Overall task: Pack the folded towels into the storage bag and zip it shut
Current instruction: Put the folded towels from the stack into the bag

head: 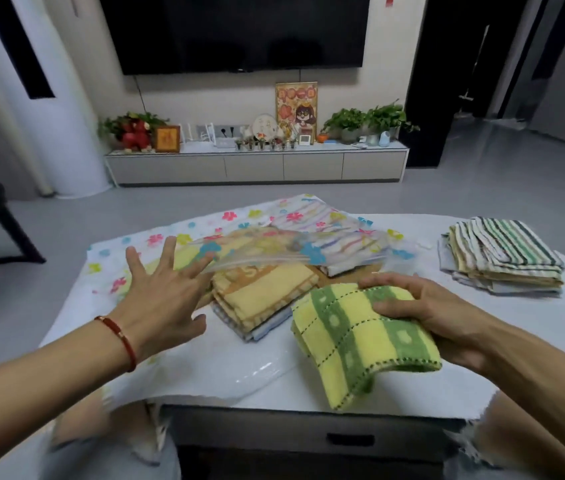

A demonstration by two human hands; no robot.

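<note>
On the table (481,375) the storage bag (204,230) lies left and centre, a stack of towels (263,296) partly in its mouth. A second stack (506,261) sits far right (well apart). One folded towel (360,337) is in the right hand (426,306), near the front edge; the left hand (163,292) is spread over the bag

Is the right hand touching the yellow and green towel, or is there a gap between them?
Touching. The head view shows the right hand gripping the yellow and green towel: fingers curl over its top edge, and the towel hangs from the hand above the table.
</note>
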